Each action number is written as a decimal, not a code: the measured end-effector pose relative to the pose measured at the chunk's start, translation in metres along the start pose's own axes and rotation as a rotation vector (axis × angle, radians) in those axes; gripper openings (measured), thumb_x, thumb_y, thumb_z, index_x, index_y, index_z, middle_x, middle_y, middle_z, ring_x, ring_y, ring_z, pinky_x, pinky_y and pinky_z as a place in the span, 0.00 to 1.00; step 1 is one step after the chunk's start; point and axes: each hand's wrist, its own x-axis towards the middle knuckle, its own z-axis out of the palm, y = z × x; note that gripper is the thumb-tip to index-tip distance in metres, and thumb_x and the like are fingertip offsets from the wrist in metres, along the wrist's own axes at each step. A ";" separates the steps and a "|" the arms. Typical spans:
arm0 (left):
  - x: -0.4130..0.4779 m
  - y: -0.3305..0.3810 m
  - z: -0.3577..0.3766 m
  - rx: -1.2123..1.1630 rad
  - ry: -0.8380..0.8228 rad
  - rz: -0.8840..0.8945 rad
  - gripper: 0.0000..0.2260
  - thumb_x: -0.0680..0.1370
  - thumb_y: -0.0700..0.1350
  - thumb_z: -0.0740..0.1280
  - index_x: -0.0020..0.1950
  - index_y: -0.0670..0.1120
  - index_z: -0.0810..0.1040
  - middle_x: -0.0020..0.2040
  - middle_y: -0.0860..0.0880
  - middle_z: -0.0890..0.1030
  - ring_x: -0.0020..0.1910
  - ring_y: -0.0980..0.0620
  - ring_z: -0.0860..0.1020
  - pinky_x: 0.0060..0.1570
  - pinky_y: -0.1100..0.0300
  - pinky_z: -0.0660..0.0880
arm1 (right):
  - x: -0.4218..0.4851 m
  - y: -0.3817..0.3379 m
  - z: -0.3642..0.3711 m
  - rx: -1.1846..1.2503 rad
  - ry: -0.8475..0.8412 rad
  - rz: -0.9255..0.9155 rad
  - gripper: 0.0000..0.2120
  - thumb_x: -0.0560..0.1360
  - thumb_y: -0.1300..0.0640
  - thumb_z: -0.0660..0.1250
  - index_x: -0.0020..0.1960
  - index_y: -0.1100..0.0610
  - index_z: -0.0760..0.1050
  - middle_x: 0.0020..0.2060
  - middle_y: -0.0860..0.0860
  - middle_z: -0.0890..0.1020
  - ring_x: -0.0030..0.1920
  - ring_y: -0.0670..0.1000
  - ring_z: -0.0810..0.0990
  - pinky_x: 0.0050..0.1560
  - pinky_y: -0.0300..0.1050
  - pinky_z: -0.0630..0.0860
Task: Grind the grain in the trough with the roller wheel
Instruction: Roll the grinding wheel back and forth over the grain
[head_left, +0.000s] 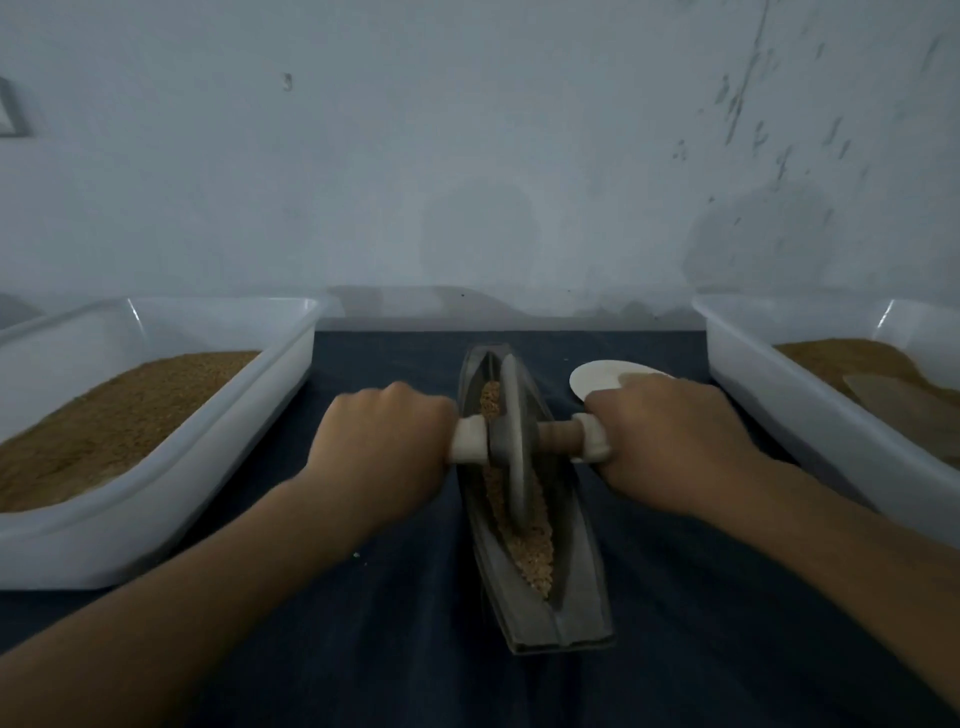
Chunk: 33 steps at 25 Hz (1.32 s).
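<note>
**Wheel stands far of centre; the trough runs near to far between the hands**

The grain (535, 556) lies as a narrow strip along the groove of the trough (582, 597). The trough sits mid-table on a dark cloth (395, 649), its long axis running near to far, with the near end skewed a little right. The wheel (514, 431) stands upright in the groove, in the far half, so most of the visible grain lies on its near side. Its axle (558, 436) crosses the trough left to right.

The left hand (384, 441) is wrapped round the left end of the axle and the right hand (670, 441) round the right end, level with each other, one on each side of the trough. The next stroke probably rolls along the groove, toward the person.

A white disc (597, 382) lies just beyond the right hand. Trays of brown meal stand to the left (156, 540) and right (753, 364).
</note>
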 end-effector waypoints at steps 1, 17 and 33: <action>-0.011 -0.002 -0.004 -0.018 0.027 0.021 0.20 0.64 0.55 0.74 0.35 0.57 0.60 0.29 0.58 0.53 0.25 0.59 0.49 0.27 0.65 0.47 | -0.007 0.001 -0.008 -0.036 0.105 -0.052 0.15 0.61 0.45 0.73 0.31 0.46 0.66 0.28 0.43 0.59 0.25 0.50 0.61 0.28 0.35 0.47; -0.008 -0.001 -0.020 -0.032 0.008 0.092 0.27 0.57 0.54 0.79 0.34 0.57 0.59 0.29 0.57 0.51 0.25 0.59 0.47 0.26 0.66 0.46 | -0.034 0.004 -0.012 0.070 -0.020 0.016 0.17 0.63 0.41 0.67 0.35 0.41 0.58 0.27 0.42 0.66 0.24 0.46 0.64 0.27 0.36 0.53; -0.004 -0.008 -0.008 -0.009 -0.026 0.070 0.18 0.63 0.59 0.73 0.35 0.59 0.62 0.29 0.58 0.52 0.25 0.61 0.50 0.24 0.66 0.50 | -0.016 0.005 -0.007 0.005 0.048 -0.010 0.19 0.63 0.43 0.71 0.35 0.44 0.59 0.26 0.43 0.66 0.25 0.48 0.61 0.29 0.35 0.51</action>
